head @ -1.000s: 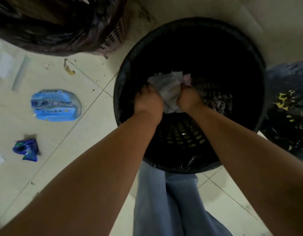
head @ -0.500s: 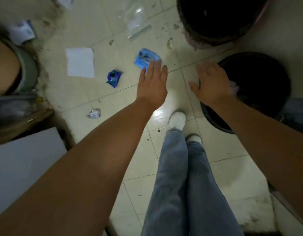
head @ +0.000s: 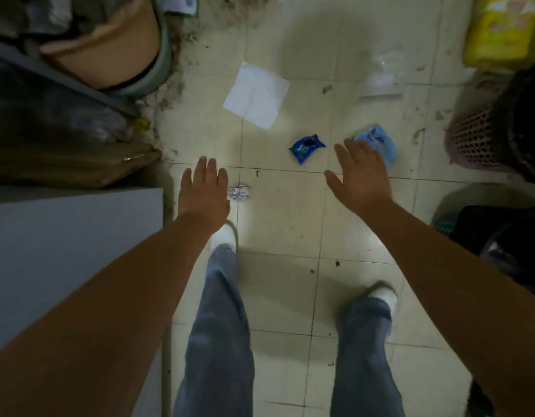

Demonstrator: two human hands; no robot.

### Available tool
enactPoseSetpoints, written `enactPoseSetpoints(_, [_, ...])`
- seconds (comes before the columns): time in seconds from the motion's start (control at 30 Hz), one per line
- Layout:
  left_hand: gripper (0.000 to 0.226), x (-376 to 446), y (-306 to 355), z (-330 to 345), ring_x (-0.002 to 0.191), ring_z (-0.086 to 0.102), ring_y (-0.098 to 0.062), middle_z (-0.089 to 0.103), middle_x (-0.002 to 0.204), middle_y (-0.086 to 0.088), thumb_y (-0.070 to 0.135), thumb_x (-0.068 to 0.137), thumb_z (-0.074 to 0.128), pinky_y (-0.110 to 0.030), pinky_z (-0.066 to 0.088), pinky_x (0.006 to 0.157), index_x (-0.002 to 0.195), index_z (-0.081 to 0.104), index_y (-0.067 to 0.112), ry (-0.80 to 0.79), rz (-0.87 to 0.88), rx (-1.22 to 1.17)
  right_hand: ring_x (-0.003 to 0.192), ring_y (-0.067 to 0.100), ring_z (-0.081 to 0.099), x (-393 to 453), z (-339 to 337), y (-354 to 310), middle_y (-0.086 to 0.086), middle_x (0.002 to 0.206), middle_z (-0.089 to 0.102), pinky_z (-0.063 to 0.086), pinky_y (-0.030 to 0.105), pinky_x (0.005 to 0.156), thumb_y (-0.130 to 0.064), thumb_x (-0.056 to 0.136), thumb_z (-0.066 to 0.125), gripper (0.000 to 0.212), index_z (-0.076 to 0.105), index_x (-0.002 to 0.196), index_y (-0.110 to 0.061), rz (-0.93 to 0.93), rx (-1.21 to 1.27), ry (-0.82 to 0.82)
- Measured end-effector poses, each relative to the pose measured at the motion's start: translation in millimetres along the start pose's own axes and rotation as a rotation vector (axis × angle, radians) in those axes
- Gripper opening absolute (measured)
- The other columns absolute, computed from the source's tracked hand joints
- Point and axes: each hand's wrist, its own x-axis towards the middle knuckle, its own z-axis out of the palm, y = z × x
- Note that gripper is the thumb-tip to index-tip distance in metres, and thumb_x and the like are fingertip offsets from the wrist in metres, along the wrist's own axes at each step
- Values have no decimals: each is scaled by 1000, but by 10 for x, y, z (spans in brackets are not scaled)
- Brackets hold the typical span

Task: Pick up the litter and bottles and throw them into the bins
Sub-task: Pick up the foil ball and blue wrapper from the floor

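Observation:
Litter lies on the tiled floor ahead of me. A small crumpled silver wrapper (head: 239,193) sits just right of my left hand (head: 203,192), which is open with fingers spread. A dark blue wrapper (head: 306,148) lies between my hands. A light blue packet (head: 378,142) is partly covered by the fingertips of my right hand (head: 360,176), also open and empty. A white paper sheet (head: 256,95) lies farther off, and a clear plastic bag (head: 382,74) beyond it. A pink mesh bin (head: 475,136) with a dark liner stands at the right edge.
A grey board (head: 67,257) fills the left foreground, with dark bags and a tan bucket (head: 109,46) behind it. A yellow package (head: 504,28) sits at the top right. A black bin's bag (head: 501,233) shows at the right edge. My legs and white shoes stand below.
My hands left the black bin after dropping crumpled paper inside. I turned left toward the littered floor, and both empty hands now hover over the wrappers.

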Motion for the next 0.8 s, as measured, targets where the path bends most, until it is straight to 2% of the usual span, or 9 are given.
enactPoseSetpoints(0.07, [66,193,-273,115,148,-2,-30,0,160,-15,36,101,39,-43,9,121,150,6,7,-23,29,-33,143,33,18,222,159,-248,18,152,28,14,48,118,-32,95,41,55,29,141,-4,51,4,-20])
enactPoseSetpoints(0.23, [64,849,-568,501,148,2,-31,5,160,-15,26,100,45,-44,15,120,149,10,7,-25,45,-139,143,31,18,816,665,-465,17,152,28,16,45,119,-26,96,44,52,29,141,-4,115,-85,-122])
enactPoseSetpoints(0.43, [66,1761,-212,1355,146,11,-32,12,158,-16,22,96,54,-43,27,116,148,16,7,-46,133,-232,131,33,35,1768,1476,-201,19,143,38,33,42,108,-17,94,47,47,34,136,-2,238,-68,-115])
enactPoseSetpoints(0.57, [71,2160,92,2007,140,26,-39,24,152,-23,19,88,66,-49,37,108,145,28,5,-117,222,-237,137,34,27,2227,1951,136,20,151,23,31,45,111,-20,91,53,60,23,142,-7,312,-58,-54])
enactPoseSetpoints(0.6, [73,2225,137,2140,131,41,-43,38,144,-28,14,76,77,-52,45,99,138,41,0,-78,256,-220,140,34,21,2322,2016,205,20,153,17,28,45,113,-21,91,55,64,20,143,-9,321,-53,-37])
enactPoseSetpoints(0.63, [76,2332,205,2300,113,57,-47,55,127,-34,7,57,89,-54,54,84,124,56,-5,-60,305,-200,142,34,17,2437,2123,315,20,155,12,26,46,114,-22,90,56,67,19,144,-12,332,-50,-21])
enactPoseSetpoints(0.7, [79,2488,288,2598,74,70,-46,70,90,-34,-1,22,94,-48,58,55,96,70,-9,3,342,-191,141,34,18,2589,2298,467,21,155,11,27,45,115,-20,89,57,66,20,144,-16,343,-17,1])
enactPoseSetpoints(0.73, [78,2547,307,2685,65,70,-45,71,81,-33,-2,16,94,-45,57,49,91,71,-9,-6,361,-202,139,35,25,2648,2356,505,21,153,17,31,45,114,-17,90,55,63,22,144,-17,358,27,10])
enactPoseSetpoints(0.8, [71,2631,291,2681,57,68,-44,70,74,-33,-3,19,94,-43,56,43,86,72,-9,16,388,-225,129,33,41,2740,2446,525,20,143,37,39,40,108,-9,91,48,52,32,140,-15,402,121,56])
